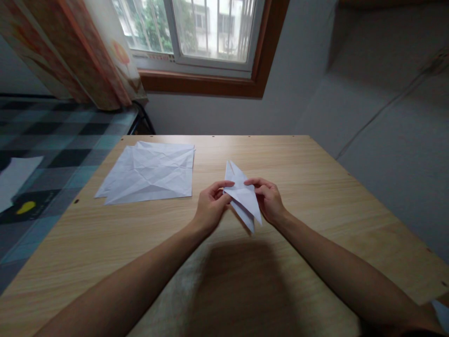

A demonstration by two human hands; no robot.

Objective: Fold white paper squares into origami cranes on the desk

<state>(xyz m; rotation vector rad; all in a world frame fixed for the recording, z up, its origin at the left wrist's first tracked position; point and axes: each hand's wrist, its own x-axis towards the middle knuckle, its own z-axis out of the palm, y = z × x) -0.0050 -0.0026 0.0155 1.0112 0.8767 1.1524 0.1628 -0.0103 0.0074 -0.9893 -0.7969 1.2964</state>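
A small piece of folded white paper (242, 191), bent into pointed flaps, is held up between my two hands over the middle of the table. At its left edge, my left hand (213, 205) pinches it between thumb and fingers. My right hand (269, 198) grips the right edge, with the index finger on the upper face and the thumb mostly hidden. Two narrow points aim away from me, and two wider flaps hang towards me, slightly apart.
Creased white paper sheets (157, 171) lie overlapping at the table's far left. The wooden table (336, 224) meets a wall on the right. Left of it is a bed with a checked cover (66, 140) and more white paper (17, 180). A window (213, 32) and curtain (77, 51) are behind.
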